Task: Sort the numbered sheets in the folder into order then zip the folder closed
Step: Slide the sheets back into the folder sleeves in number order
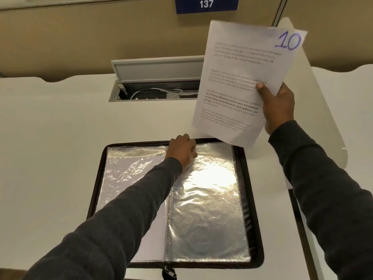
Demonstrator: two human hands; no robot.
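Note:
A dark zip folder (254, 201) lies open on the white desk, its shiny clear plastic sleeves (210, 209) spread flat. My left hand (182, 149) rests at the top of the folder near the spine, fingers curled on the upper edge of a sleeve. My right hand (279, 107) holds up a printed sheet (240, 77) above the folder's far right corner, gripping its right edge with the thumb on the front. A blue handwritten "10" marks the sheet's top right corner. The zip pull (168, 272) hangs at the folder's near edge.
A cable hatch (155, 85) with its lid raised sits in the desk (50, 138) behind the folder, white cables inside. A white divider panel (323, 110) stands along the right side. A blue sign (206, 4) reading 137 hangs on the beige wall.

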